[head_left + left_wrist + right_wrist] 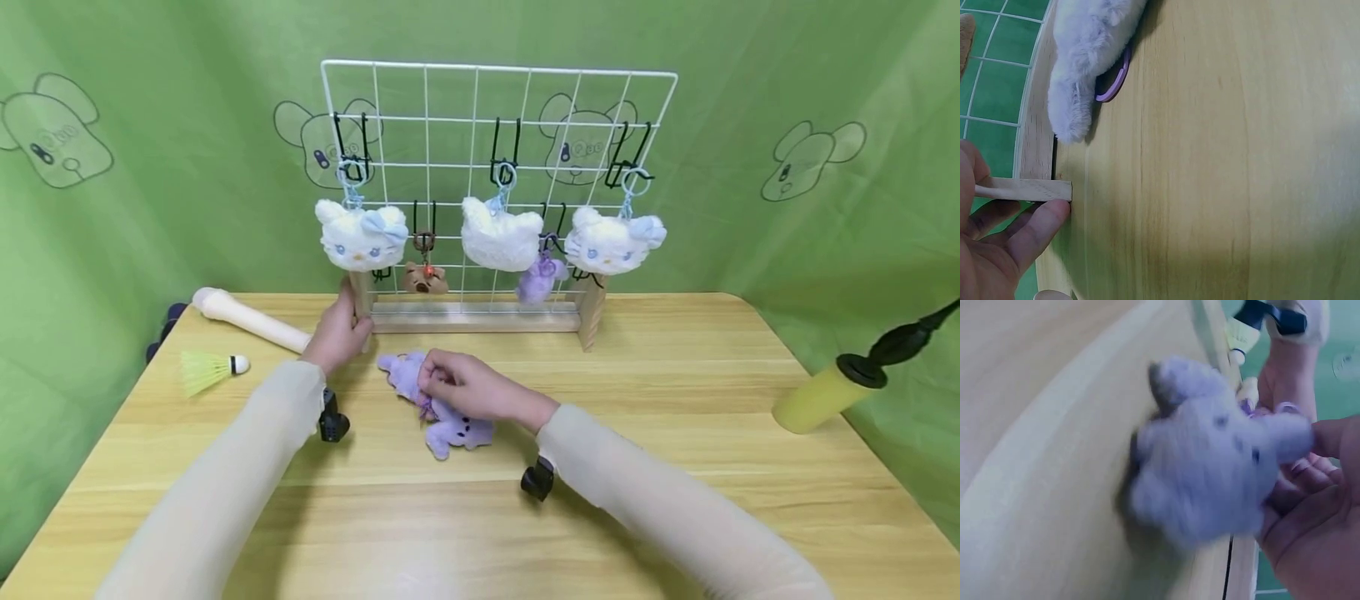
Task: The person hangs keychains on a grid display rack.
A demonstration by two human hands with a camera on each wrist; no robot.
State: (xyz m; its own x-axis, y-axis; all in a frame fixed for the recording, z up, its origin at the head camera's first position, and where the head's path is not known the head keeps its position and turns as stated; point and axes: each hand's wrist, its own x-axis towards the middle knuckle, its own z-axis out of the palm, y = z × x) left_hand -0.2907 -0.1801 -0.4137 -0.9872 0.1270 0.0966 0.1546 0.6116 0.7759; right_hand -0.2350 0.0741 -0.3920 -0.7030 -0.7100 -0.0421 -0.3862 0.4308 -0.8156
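Observation:
At the rack's left end, my left hand (341,333) grips the light wooden foot (1029,189), its thumb and fingers on opposite sides of the wood. My right hand (472,387) is over the table, pinching a purple plush keychain (1204,462) with dark eyes by one ear. More purple plush (405,372) shows on the far left side of that hand, with a purple ribbon (426,408) between. The left wrist view has fluffy plush (1082,75) with a purple ring (1115,84) beside the rack's base. My right hand hides part of the plush.
White plush cat keychains (363,236) and smaller brown (424,279) and purple (542,279) ones hang from black hooks on the white wire grid (450,165). A white microphone-shaped object (251,318) and yellow shuttlecock (210,371) lie left. A yellow cylinder (817,400) stands right.

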